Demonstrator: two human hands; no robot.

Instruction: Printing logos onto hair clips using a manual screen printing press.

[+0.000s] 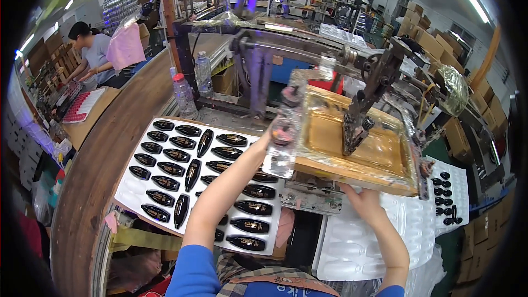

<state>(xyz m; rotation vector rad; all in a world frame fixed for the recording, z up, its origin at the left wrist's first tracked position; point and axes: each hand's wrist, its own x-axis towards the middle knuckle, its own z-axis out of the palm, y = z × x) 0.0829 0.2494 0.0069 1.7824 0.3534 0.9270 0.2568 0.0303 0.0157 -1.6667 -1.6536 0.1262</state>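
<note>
A wooden-edged screen-printing frame (355, 177) with an amber mesh is held in a metal machine. A dark squeegee arm (360, 124) reaches down into it. My left hand (268, 138) is at the frame's left side, its fingers hidden behind the clamp. My right hand (364, 202) reaches under the frame's front edge, and most of its fingers are out of sight. What either hand holds cannot be seen. To the left, a white tray (127, 191) bears rows of glossy black bottle-shaped pieces (253, 207) with gold print.
An empty white moulded tray (352, 242) lies at the right, beside another tray (459, 198) with small black pieces. Bottles (184, 96) stand behind the left tray. A long brown table (91, 187) curves along the left. A co-worker (96, 55) sits beyond it.
</note>
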